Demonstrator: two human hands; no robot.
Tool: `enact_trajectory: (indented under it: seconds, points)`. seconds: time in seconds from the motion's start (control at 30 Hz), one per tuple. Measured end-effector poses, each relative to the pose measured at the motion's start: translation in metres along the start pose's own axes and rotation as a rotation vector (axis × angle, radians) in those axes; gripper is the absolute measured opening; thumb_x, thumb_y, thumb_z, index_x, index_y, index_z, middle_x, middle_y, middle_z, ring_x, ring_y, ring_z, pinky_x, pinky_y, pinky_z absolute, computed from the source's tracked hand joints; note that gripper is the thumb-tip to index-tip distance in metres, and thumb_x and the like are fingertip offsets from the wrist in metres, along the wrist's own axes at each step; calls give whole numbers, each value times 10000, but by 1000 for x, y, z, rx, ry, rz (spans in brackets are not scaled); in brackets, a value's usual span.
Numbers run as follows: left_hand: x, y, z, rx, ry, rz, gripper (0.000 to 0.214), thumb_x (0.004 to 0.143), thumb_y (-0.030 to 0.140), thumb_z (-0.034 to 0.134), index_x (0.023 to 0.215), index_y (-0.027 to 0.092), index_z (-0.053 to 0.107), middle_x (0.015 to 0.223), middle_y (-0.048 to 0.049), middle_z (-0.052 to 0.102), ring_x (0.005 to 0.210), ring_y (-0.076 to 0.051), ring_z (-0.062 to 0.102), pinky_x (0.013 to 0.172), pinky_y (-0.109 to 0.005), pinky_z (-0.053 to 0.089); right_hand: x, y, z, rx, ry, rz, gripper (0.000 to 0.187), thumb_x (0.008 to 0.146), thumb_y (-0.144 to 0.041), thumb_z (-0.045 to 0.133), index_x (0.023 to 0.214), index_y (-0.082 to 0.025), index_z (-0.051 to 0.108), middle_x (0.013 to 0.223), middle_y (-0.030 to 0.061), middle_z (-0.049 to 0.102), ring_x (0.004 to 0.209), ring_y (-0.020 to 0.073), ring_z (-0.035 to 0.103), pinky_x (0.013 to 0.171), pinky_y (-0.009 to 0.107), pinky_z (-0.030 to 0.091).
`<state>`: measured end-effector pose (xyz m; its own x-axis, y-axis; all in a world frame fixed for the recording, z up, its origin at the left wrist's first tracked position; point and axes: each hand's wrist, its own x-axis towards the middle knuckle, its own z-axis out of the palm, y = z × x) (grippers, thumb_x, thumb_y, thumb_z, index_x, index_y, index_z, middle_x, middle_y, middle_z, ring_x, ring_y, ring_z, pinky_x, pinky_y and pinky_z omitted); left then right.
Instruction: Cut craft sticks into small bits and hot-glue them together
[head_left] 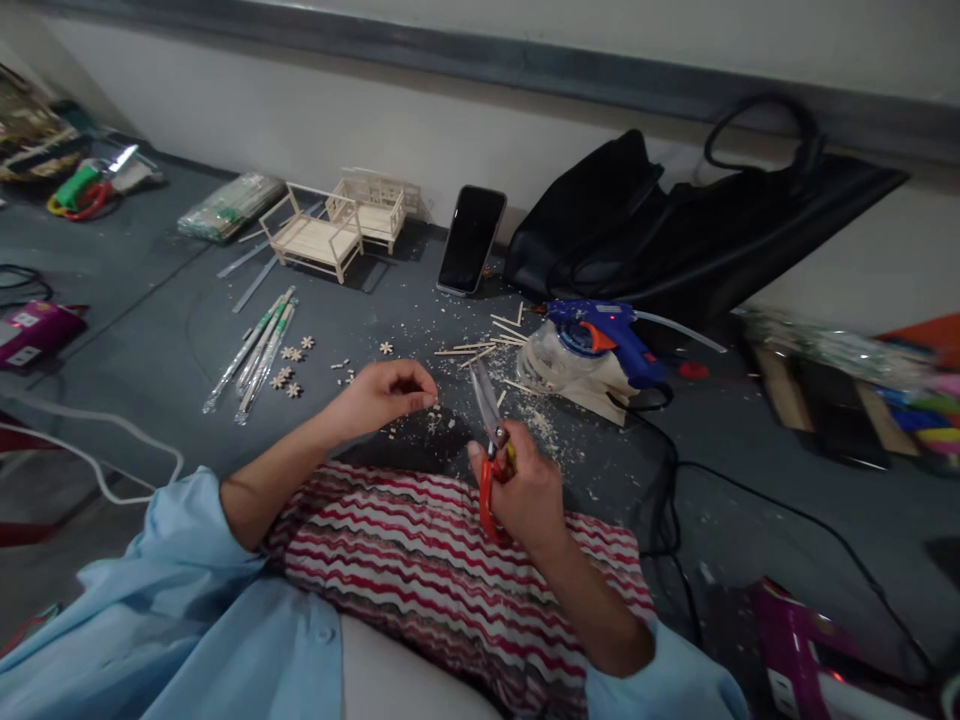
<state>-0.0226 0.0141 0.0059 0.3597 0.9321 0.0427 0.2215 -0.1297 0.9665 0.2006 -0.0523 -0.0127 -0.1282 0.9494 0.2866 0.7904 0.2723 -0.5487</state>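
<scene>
My right hand [529, 490] is wrapped round the red handles of a pair of scissors [487, 405], whose blades point up and away from me. To its left, my left hand [386, 395] hovers over the dark table with thumb and fingertips pinched together. Whatever sits in that pinch is too small to make out. Below and around the fingertips lie pale wood crumbs and tiny cut bits. Several small star-shaped wooden pieces [289, 378] rest left of my left hand, and one more star piece [386, 348] lies just beyond it. Thin wooden sticks [472, 350] are scattered past the scissors.
A blue glue gun [611, 330] rests on a clear round container [544, 355], its cord trailing right. Behind stand two miniature stick-built chairs [315, 240], a propped phone [472, 240] and a black bag [637, 230]. Wrapped sticks [259, 345] lie left. Striped cloth [420, 530] covers my lap.
</scene>
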Motion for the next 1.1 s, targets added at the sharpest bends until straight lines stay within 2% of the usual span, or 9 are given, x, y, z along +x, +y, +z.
enact_trajectory:
  seconds: [0.1, 0.23, 0.37, 0.53, 0.87, 1.1]
  points:
    - [-4, 9, 5, -423, 57, -70, 154, 745, 259, 748, 792, 149, 651, 769, -14, 644, 709, -110, 567, 675, -233, 433, -1, -2, 0, -69, -21, -51, 299, 878, -442, 532, 1033, -191, 577, 592, -30, 581, 523, 145, 551, 541, 244, 387]
    - [-6, 12, 10, -639, 59, -88, 179, 681, 226, 810, 758, 143, 671, 747, -10, 653, 685, -92, 568, 663, -218, 440, -2, -5, -1, -100, -83, -72, 321, 880, -444, 525, 1078, -198, 577, 665, 1, 649, 560, 160, 581, 544, 252, 389]
    - [-7, 12, 14, -676, 51, -95, 214, 653, 230, 836, 750, 130, 673, 749, -20, 668, 696, -104, 600, 679, -230, 467, -2, -5, -2, -79, -141, -84, 329, 874, -447, 531, 1086, -200, 579, 713, 15, 678, 576, 162, 593, 546, 250, 396]
    - [-7, 13, 14, -678, 56, -51, 245, 645, 198, 840, 775, 140, 640, 763, -10, 662, 698, -106, 614, 672, -231, 493, -1, -5, -2, -81, -166, -90, 319, 864, -432, 545, 1082, -202, 583, 667, 3, 665, 545, 159, 575, 527, 249, 378]
    - [-8, 9, 12, -605, 40, 42, 300, 686, 193, 817, 861, 157, 576, 787, -4, 652, 732, -98, 616, 677, -205, 496, -2, -7, -4, -63, -224, -76, 282, 858, -425, 538, 1045, -216, 567, 657, -5, 651, 541, 157, 573, 528, 238, 374]
    - [-9, 13, 12, -592, 70, 6, 320, 669, 186, 827, 826, 150, 551, 749, 15, 626, 673, -76, 589, 639, -187, 488, -4, -5, -2, -67, -252, -58, 133, 849, -332, 495, 905, -225, 551, 595, -24, 596, 542, 165, 589, 528, 238, 370]
